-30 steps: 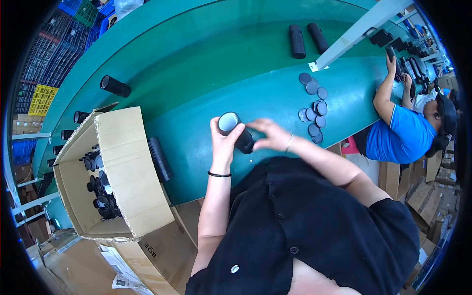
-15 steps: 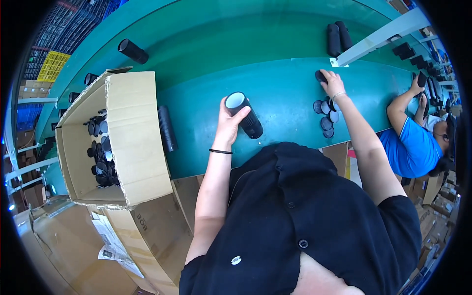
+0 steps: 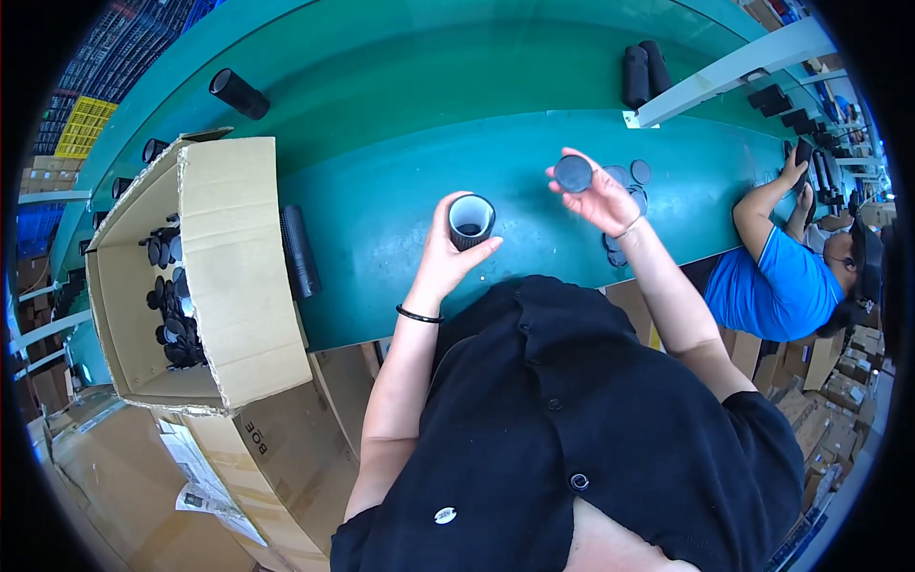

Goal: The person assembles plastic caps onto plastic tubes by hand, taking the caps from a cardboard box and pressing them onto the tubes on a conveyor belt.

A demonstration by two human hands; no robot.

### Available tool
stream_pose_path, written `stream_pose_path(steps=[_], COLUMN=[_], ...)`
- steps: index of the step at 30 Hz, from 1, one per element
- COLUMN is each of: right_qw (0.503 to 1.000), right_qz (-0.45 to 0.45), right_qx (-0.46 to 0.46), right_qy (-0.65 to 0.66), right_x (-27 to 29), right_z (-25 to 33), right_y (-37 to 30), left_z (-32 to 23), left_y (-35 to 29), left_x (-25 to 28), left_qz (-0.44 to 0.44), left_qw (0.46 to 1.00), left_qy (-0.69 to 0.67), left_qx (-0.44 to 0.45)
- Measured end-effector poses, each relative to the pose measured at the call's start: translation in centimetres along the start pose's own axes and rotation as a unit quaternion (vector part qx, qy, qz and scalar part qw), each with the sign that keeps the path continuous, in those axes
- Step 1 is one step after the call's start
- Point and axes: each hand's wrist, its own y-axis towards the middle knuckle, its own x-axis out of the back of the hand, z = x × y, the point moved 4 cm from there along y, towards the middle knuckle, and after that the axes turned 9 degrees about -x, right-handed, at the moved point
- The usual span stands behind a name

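Observation:
My left hand [image 3: 446,259] grips a black tube [image 3: 470,221] with a pale inner rim, open end facing up, above the green table [image 3: 400,191]. My right hand [image 3: 599,200] holds a round black cap [image 3: 574,173] in its fingertips, to the right of the tube and apart from it. A pile of several more black caps [image 3: 629,181] lies on the table just behind my right hand.
An open cardboard box [image 3: 205,276] with several black caps inside stands at the left. A black tube [image 3: 297,250] lies beside it. More black tubes [image 3: 646,71] lie across a green conveyor; another [image 3: 238,93] is far left. A person in a blue shirt [image 3: 777,286] works at the right.
My right hand came back from the cap pile with one cap in its fingers. My left hand turned the tube so that its open end faces up.

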Motion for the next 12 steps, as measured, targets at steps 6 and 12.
stream_pose_path(steps=[6,12], right_qw=[0.983,0.983], right_qz=[0.129,0.141], right_qx=[-0.052,-0.063], right_qy=[0.116,0.1], right_x=[-4.3,-4.5], right_z=[-2.8,-3.3], right_y=[0.7,0.8], left_z=[0.0,0.4], left_y=[-0.4,-0.7], left_x=[-0.7,-0.6], left_qz=[0.016,0.029], left_qw=[0.999,0.999], left_qy=[0.018,0.018], left_qx=[-0.027,-0.013])
